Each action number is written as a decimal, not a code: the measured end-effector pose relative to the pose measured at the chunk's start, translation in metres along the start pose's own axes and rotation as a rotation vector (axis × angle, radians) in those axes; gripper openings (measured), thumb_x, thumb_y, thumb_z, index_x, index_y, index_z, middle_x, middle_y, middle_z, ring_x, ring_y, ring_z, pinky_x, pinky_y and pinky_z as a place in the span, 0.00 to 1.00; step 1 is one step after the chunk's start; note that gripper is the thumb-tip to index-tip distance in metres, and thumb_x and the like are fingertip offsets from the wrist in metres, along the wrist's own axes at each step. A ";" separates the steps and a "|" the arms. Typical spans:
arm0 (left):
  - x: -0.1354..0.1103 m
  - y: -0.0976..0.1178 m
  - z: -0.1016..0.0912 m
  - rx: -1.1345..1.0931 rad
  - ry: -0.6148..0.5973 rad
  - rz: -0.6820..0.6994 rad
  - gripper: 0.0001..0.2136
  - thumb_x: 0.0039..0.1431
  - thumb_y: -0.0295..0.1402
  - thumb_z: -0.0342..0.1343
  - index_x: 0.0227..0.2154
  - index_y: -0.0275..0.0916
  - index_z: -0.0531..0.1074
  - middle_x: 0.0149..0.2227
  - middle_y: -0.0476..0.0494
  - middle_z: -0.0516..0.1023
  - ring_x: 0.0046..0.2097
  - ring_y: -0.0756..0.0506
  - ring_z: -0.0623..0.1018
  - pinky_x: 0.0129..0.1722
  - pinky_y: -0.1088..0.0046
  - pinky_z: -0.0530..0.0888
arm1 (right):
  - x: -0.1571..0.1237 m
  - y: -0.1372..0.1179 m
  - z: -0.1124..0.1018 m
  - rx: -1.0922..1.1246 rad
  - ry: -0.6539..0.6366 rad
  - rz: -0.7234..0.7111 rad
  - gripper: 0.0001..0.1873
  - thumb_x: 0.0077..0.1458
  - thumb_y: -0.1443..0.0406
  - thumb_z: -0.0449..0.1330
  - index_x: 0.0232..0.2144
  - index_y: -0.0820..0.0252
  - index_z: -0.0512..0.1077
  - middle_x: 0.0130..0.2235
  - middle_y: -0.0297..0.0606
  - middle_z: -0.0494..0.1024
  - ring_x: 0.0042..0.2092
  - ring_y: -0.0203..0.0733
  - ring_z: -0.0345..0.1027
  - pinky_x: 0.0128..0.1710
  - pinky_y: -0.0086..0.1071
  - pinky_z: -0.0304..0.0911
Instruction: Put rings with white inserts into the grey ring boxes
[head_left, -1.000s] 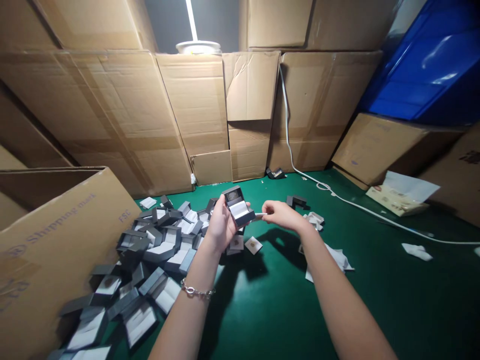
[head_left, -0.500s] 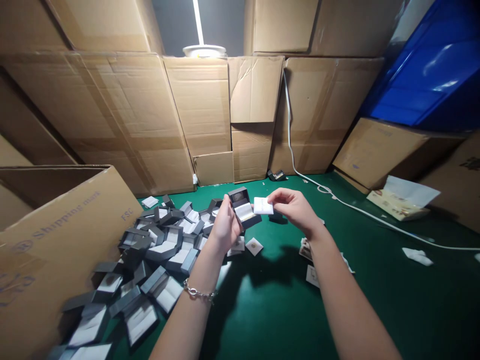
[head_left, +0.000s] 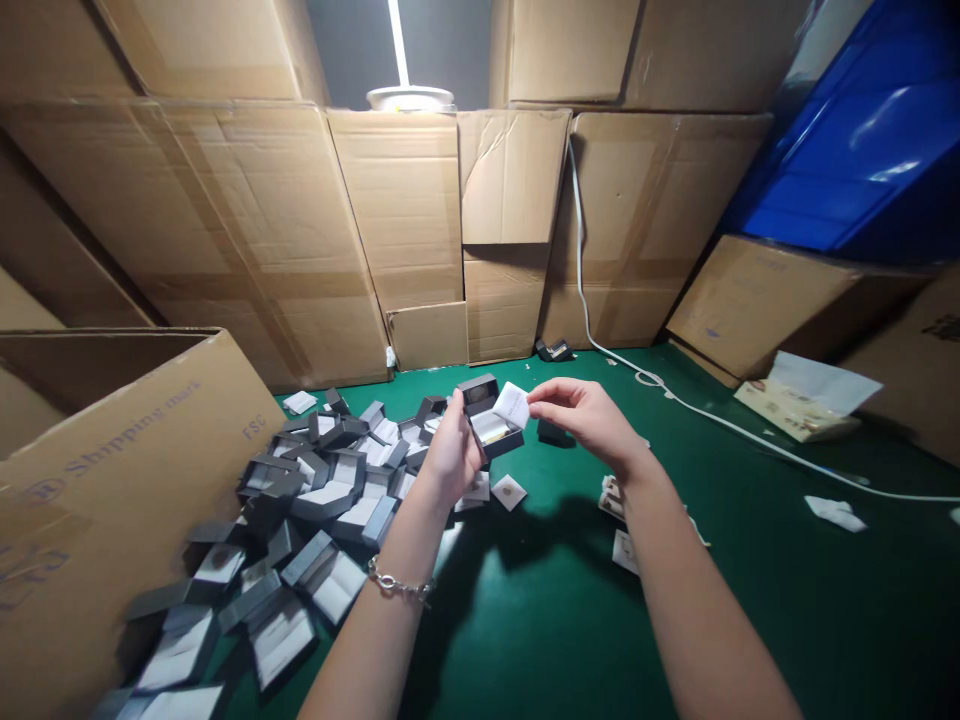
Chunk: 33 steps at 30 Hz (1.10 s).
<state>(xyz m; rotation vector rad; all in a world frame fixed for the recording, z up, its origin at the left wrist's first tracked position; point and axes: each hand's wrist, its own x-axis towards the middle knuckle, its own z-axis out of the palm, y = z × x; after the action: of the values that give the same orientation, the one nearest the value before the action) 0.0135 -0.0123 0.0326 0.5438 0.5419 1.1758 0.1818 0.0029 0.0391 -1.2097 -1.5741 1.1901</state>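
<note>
My left hand (head_left: 451,452) grips a small open grey box (head_left: 489,416) with a white lining, held above the green table. My right hand (head_left: 584,417) pinches a small white card (head_left: 514,405) by its edge. The card is tilted and touches the open top of the box. A big heap of similar open grey boxes (head_left: 300,510) lies on the table to the left of my hands. A bracelet circles my left wrist.
A large cardboard carton (head_left: 112,470) stands at the left. Flattened cardboard lines the back wall (head_left: 405,220). A white cable (head_left: 720,415) runs across the green table (head_left: 540,620). Loose white cards (head_left: 622,545) and one grey box (head_left: 553,349) lie about. Blue crates (head_left: 862,130) stand at the right.
My right hand lifted the white card from low beside the box up to the box's opening and tilted it in. My left hand raised the box slightly.
</note>
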 end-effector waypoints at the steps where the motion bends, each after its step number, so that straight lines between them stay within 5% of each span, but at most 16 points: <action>1: 0.000 0.000 0.000 -0.004 0.004 -0.002 0.25 0.77 0.37 0.21 0.62 0.24 0.53 0.43 0.30 0.67 0.40 0.40 0.73 0.43 0.65 0.73 | 0.000 -0.001 0.001 0.020 -0.003 -0.004 0.34 0.37 0.53 0.63 0.42 0.75 0.67 0.40 0.45 0.69 0.36 0.24 0.63 0.34 0.15 0.59; 5: 0.002 -0.001 0.000 -0.027 -0.007 0.003 0.25 0.78 0.37 0.21 0.61 0.24 0.54 0.44 0.31 0.67 0.42 0.40 0.72 0.44 0.67 0.74 | -0.002 -0.009 0.006 0.102 0.038 0.038 0.38 0.36 0.57 0.64 0.49 0.72 0.67 0.42 0.44 0.69 0.35 0.24 0.64 0.33 0.15 0.59; 10: 0.004 -0.005 -0.004 -0.026 -0.068 0.040 0.24 0.78 0.37 0.21 0.60 0.26 0.53 0.46 0.31 0.65 0.44 0.41 0.71 0.44 0.67 0.74 | -0.003 -0.016 0.017 0.115 0.169 0.048 0.27 0.39 0.60 0.63 0.41 0.72 0.73 0.40 0.42 0.70 0.33 0.20 0.63 0.31 0.12 0.57; 21: 0.002 -0.005 -0.005 0.018 -0.083 0.055 0.25 0.77 0.36 0.20 0.53 0.28 0.61 0.44 0.34 0.67 0.44 0.41 0.71 0.44 0.68 0.74 | 0.009 0.000 0.043 0.242 0.318 0.012 0.27 0.38 0.56 0.62 0.37 0.76 0.72 0.38 0.42 0.70 0.33 0.22 0.64 0.33 0.13 0.60; 27: 0.000 -0.007 0.000 -0.006 -0.064 0.062 0.25 0.77 0.35 0.19 0.56 0.22 0.57 0.43 0.30 0.67 0.45 0.40 0.71 0.44 0.68 0.73 | 0.015 0.010 0.062 0.427 0.366 -0.012 0.32 0.35 0.53 0.62 0.37 0.76 0.71 0.39 0.44 0.70 0.32 0.25 0.64 0.32 0.16 0.62; 33: 0.000 -0.007 0.002 -0.065 -0.016 0.117 0.19 0.78 0.33 0.23 0.61 0.28 0.50 0.46 0.33 0.65 0.44 0.42 0.71 0.43 0.71 0.73 | 0.015 0.012 0.075 0.561 0.354 -0.013 0.32 0.35 0.53 0.63 0.37 0.76 0.70 0.40 0.44 0.69 0.33 0.25 0.65 0.33 0.16 0.64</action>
<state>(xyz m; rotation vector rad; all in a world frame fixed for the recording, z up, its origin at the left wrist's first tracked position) 0.0194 -0.0145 0.0293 0.5351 0.4615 1.2949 0.1096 0.0040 0.0110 -0.9634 -0.9013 1.2194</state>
